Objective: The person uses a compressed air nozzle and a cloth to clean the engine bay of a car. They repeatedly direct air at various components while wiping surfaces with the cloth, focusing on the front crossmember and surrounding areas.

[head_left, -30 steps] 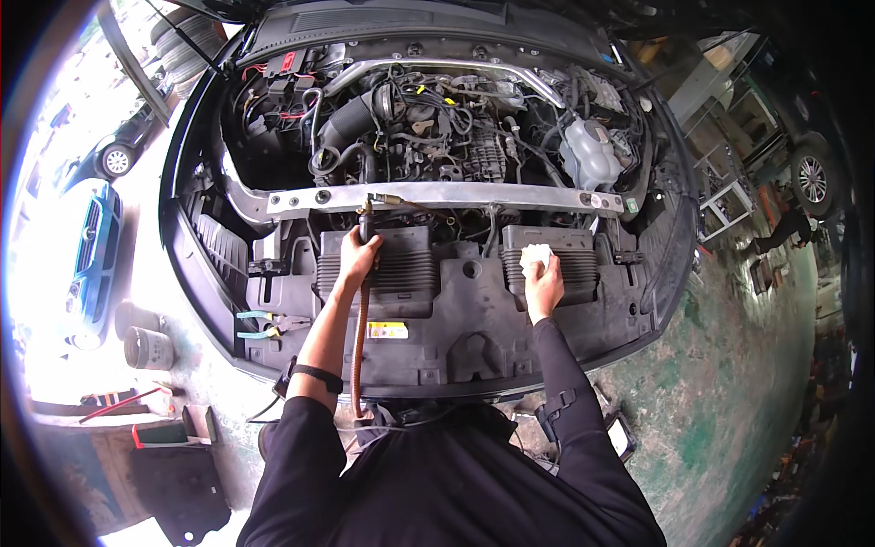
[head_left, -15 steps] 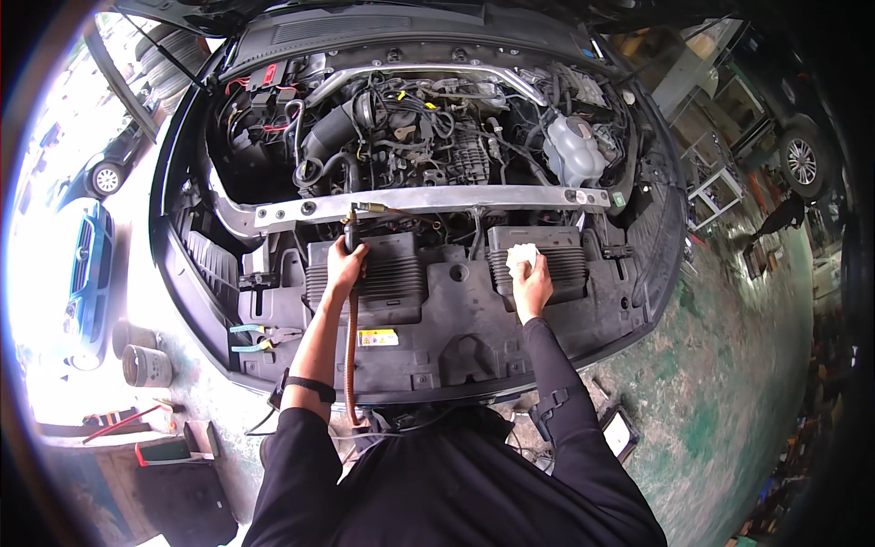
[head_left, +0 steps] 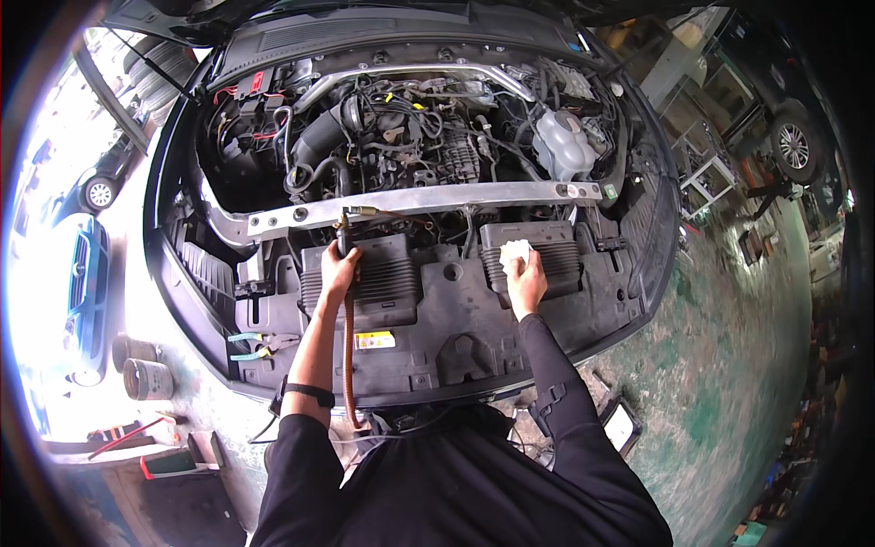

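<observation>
My left hand (head_left: 338,269) is closed around the grip of an air blow gun (head_left: 344,239), just in front of the silver crossbar (head_left: 410,201). From its base a brown hose (head_left: 348,360) runs down over the front panel toward my body. A brass-coloured fitting at the gun's top points right, along the bar. Over the right ribbed black box (head_left: 558,266), my right hand (head_left: 528,284) pinches a crumpled white cloth or tissue (head_left: 513,252). The left ribbed box (head_left: 387,278) lies beside and beneath my left hand.
Green-handled pliers (head_left: 262,345) lie at the panel's left side. Behind the crossbar sits the exposed engine (head_left: 419,146), with a pale plastic reservoir (head_left: 562,146) at right. A bucket (head_left: 148,379) stands on the floor at left, near a blue car (head_left: 88,292).
The view has shifted slightly, so the car sits a little further left. Both hands keep their holds, and nothing has been picked up or let go.
</observation>
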